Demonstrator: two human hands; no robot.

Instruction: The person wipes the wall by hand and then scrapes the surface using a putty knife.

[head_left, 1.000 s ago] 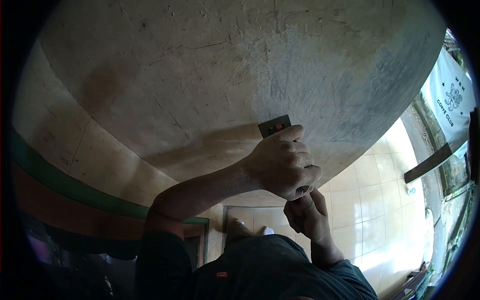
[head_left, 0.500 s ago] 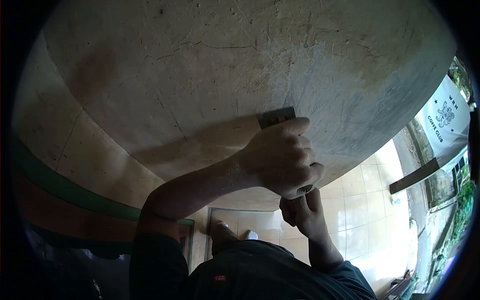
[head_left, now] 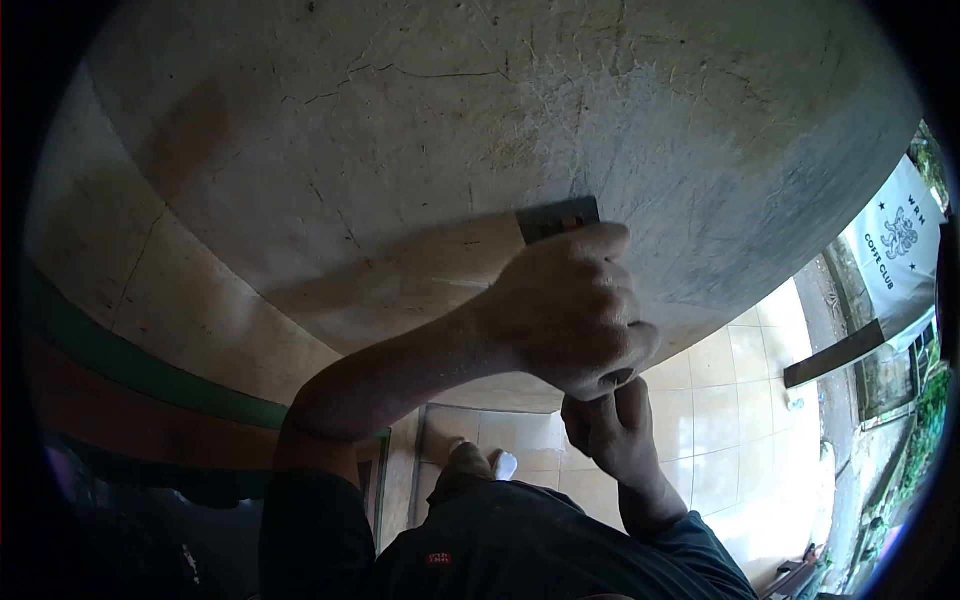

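A scraper's flat dark blade [head_left: 558, 217] lies against the worn, cracked wall [head_left: 400, 150], where paint looks scuffed and grey. My left hand [head_left: 575, 310] is closed in a fist around the scraper just below the blade, hiding most of the handle. Right below it, my right hand [head_left: 612, 425] is closed at the lower end of the handle and touches the left one. A long shadow of the left forearm falls across the wall.
Pale floor tiles [head_left: 712, 420] spread below and to the right. A white printed banner [head_left: 895, 245] hangs at the far right beyond the wall's edge, beside greenery. A green-edged ledge [head_left: 150, 365] runs along the lower left. My feet [head_left: 503, 465] stand beneath.
The left fist and the blade have shifted slightly up and to the right on the wall. Both hands keep their grip, and the view has tilted a little.
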